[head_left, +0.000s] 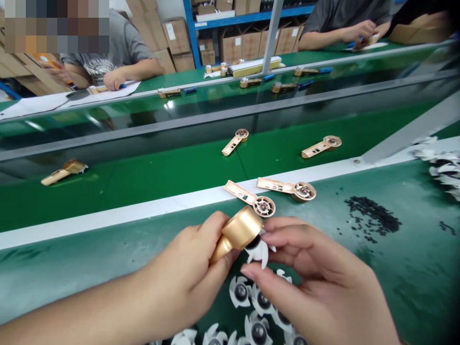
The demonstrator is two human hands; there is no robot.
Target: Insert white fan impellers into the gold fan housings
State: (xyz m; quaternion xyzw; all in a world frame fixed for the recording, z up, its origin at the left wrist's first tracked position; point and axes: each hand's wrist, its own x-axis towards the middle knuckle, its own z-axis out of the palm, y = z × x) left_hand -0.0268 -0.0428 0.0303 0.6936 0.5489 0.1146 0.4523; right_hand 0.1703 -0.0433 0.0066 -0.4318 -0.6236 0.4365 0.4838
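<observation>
My left hand [187, 278] is closed around a gold fan body [237, 232], round head pointing up and right. My right hand [316, 282] pinches a white fan blade wheel [259, 250] with a black hub against the underside of that head. Several more white blade wheels [251, 302] lie on the green mat just below my hands. Two gold fan bodies [268, 194] with open round heads rest at the white edge strip just beyond my hands.
A green conveyor belt [143, 177] carries more gold fan bodies [321, 146]. A pile of small black parts [373, 218] lies to the right, white blades [445, 167] at far right. Other people sit across a second belt, with cardboard boxes on shelves behind.
</observation>
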